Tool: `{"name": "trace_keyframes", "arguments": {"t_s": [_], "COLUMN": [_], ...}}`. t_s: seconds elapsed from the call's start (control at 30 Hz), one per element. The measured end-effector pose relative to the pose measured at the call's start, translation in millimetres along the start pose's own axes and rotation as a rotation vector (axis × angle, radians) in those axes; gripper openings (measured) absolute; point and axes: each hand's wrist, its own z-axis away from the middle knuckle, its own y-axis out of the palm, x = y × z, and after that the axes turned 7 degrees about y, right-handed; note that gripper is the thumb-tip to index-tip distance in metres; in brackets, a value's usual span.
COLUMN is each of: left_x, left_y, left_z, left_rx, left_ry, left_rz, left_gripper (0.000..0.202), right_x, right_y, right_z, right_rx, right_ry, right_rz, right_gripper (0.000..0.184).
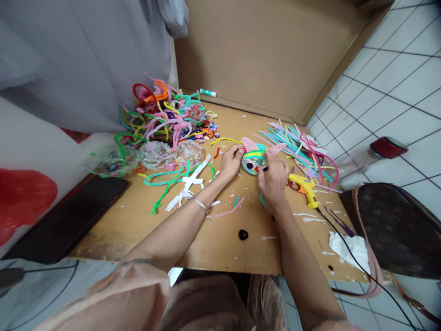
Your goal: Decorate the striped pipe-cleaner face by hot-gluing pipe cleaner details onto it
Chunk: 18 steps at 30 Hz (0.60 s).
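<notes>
A round craft face (253, 158) with pink ears, green and yellow stripes and a black-and-white eye lies on the table. My left hand (231, 161) pinches its left edge, close to the left ear. Over its right side, the curled fingers of my right hand (274, 177) grip it and cover part of the face, including most of the other eye. Beside my right hand rests a yellow glue gun (308, 187) with a black cord. White paper strips (193, 179) and cut pipe cleaners (168, 184) are scattered left of my left hand.
A tangled heap of colourful pipe cleaners (168, 115) stands at the back left, with clear plastic pieces (155, 154) before it. More straight pipe cleaners (292, 142) lie back right. A phone (79, 211), a brown bag (396, 225) and a cardboard panel (262, 55) border the table (220, 248).
</notes>
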Motion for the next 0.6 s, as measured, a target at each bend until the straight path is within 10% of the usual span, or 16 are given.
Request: {"name": "trace_keyframes", "arguments": {"t_s": [0.6], "left_x": [5.0], "left_y": [0.1], "left_z": [0.9], "left_rx": [-0.018], "left_ry": [-0.001], "left_rz": [0.019], "left_gripper": [0.012], "right_x": [-1.0], "right_y": [3.0], "right_z": [1.8], "right_rx": [-0.034], "right_ry": [-0.029], "right_rz": [-0.018], "right_gripper": [0.057]}}
